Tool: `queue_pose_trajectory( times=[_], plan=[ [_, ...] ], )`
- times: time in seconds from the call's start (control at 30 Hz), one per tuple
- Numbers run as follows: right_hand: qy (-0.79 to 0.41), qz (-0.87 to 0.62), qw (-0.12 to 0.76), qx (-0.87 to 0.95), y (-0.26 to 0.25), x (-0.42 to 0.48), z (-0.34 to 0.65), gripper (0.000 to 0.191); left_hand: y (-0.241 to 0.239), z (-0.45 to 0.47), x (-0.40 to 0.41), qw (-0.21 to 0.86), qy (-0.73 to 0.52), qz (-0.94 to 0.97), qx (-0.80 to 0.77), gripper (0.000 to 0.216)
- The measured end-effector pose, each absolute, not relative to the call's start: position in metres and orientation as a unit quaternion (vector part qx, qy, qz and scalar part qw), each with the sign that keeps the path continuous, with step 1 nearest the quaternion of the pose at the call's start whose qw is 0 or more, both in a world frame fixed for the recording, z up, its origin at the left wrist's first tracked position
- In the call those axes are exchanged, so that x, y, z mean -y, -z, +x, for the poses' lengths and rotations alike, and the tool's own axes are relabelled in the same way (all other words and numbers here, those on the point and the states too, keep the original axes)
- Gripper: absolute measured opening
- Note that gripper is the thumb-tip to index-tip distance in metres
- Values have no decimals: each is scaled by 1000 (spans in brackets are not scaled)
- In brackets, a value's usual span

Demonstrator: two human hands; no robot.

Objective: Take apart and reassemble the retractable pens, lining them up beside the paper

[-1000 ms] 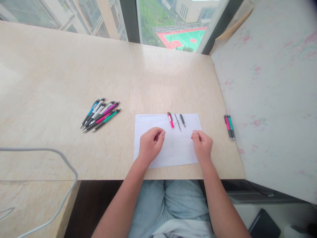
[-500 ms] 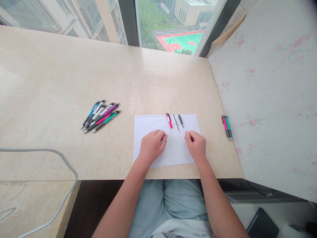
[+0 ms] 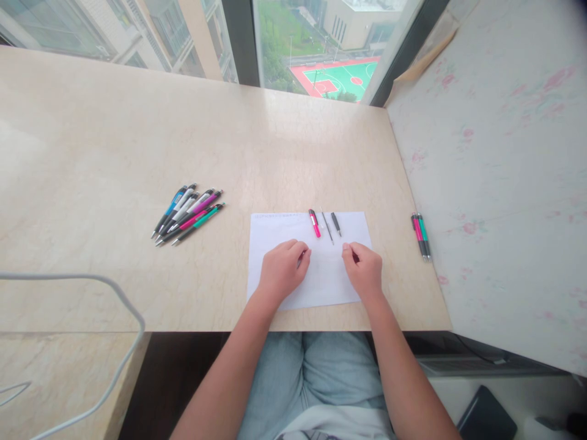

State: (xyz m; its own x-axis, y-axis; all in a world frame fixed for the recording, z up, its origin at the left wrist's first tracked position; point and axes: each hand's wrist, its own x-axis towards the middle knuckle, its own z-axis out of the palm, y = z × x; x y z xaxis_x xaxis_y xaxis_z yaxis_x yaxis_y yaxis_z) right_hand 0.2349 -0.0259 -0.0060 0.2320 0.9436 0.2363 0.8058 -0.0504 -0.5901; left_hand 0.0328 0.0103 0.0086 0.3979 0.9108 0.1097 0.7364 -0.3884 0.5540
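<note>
My left hand (image 3: pixel 284 269) rests curled in a loose fist on the left part of a white sheet of paper (image 3: pixel 321 290). On the sheet's right side my right hand (image 3: pixel 364 267) is curled too, thumb against the fingers. Nothing shows in either hand. Just beyond them lie parts of a pen: a pink barrel with a black clip end (image 3: pixel 314 223), a thin ink refill (image 3: pixel 327 228) and a black grip section with a metal tip (image 3: pixel 336 224). A tiny pale piece, too small to name, is beside the refill.
Several click pens (image 3: pixel 188 217) lie in a pile on the desk to the left. Two pens, one pink (image 3: pixel 417 235) and one green (image 3: pixel 424 235), lie by the right wall. A grey cable (image 3: pixel 123 299) loops over the left front edge. Windows stand behind the desk.
</note>
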Motion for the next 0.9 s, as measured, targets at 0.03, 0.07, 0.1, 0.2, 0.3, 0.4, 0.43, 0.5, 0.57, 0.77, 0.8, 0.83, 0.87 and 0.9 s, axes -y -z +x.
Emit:
queue_pose_trajectory(
  times=[0.03,0.07,0.1,0.2,0.3,0.4,0.43,0.5,0.57,0.77,0.8,0.83,0.87,0.9],
  plan=[
    [-107,-716,321,611,6,26,235,39,-8,33,-10,216,-204,808,-509,23],
    [-106,-716,322,611,6,26,235,39,-8,33,-10,217,-204,808,-509,23],
    [-105,-715,322,612,6,26,235,39,-8,33,-10,218,-204,807,-509,23],
    [-104,-715,320,612,5,26,235,39,-9,33,-10,220,-201,806,-512,23],
    [-106,-716,320,611,5,25,234,39,-10,33,-10,223,-201,805,-512,23],
    [-108,-716,319,612,5,25,234,38,-11,33,-10,224,-201,805,-512,23],
    [-108,-716,319,611,5,25,234,38,-11,33,-10,223,-202,805,-512,22],
    [-106,-716,320,612,6,25,235,38,-10,33,-10,222,-203,805,-512,22],
    [-104,-716,320,612,6,26,235,39,-10,33,-11,221,-204,805,-511,22],
    [-96,-719,316,612,6,26,232,39,-9,33,-12,209,-196,808,-514,23],
    [-94,-720,316,611,5,26,232,38,-8,32,-12,206,-196,809,-515,23],
    [-93,-720,316,611,5,25,231,38,-8,32,-12,205,-197,809,-515,23],
    [-91,-721,315,610,5,25,230,38,-7,32,-13,203,-198,809,-515,23],
    [-90,-722,314,610,5,25,230,38,-7,32,-13,201,-199,809,-516,23]
  ],
)
